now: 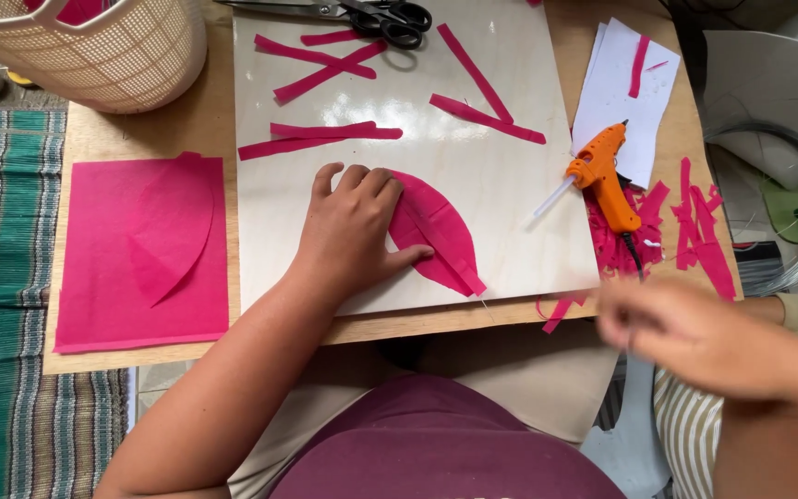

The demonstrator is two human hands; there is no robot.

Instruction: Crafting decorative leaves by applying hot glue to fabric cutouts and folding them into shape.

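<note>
At the far left a striped green woven mat (pixel 2 277) covers the floor beside the wooden surface (pixel 205 120), and a cream woven plastic basket (pixel 113 46) stands at the surface's back left corner. Just in front of the basket lies a square sheet of pink crepe paper (pixel 94 286) with a curved pink cut-out piece (pixel 173 222) resting on top of it. Next comes a glossy pale board (pixel 473 185) scattered with narrow pink paper strips (pixel 320 137), and black-handled scissors (pixel 371 14) lie at its far edge. The left hand (pixel 353 231) presses flat, fingers spread, on a leaf-shaped pink crepe paper petal (pixel 441 231) near the board's front edge, with its thumb lying across the petal's lower part. To the right of the board an orange hot glue gun (pixel 607 176) lies partly on white paper sheets (pixel 625 83), and pink paper scraps (pixel 695 231) are heaped just beyond it. The right hand (pixel 695 337) hovers off the front right corner of the surface, well apart from the left; it is blurred, so I cannot tell whether it is closed or holding anything.
</note>
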